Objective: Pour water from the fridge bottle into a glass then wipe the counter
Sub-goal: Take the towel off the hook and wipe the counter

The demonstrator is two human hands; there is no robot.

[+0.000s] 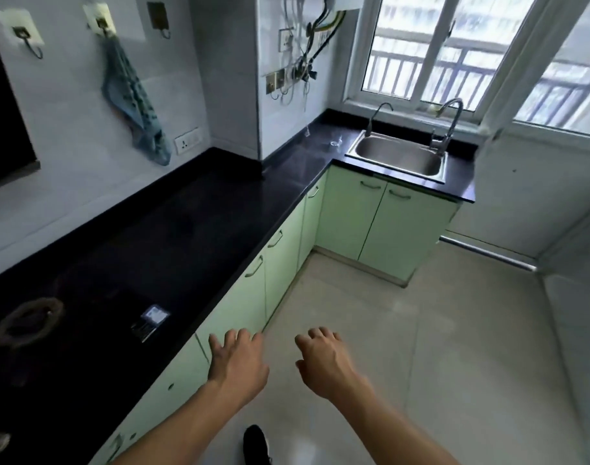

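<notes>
Both my hands hang in front of me over the floor and hold nothing. My left hand (238,362) has its fingers spread, close to the front of the green cabinets. My right hand (323,362) has loosely curled fingers. The black L-shaped counter (172,236) runs along the left wall and turns toward the window. A blue cloth (132,99) hangs from a wall hook above the counter. A small clear glass object (336,142) sits on the counter beside the sink. The white fridge (535,182) stands at the right with its door shut. No bottle shows.
A steel sink (399,156) with two taps lies under the window. A brown ring (28,322) and a small box (151,322) lie on the near counter. Green cabinet doors (280,250) line the counter front. My shoe (256,444) stands on the tiled floor (421,347).
</notes>
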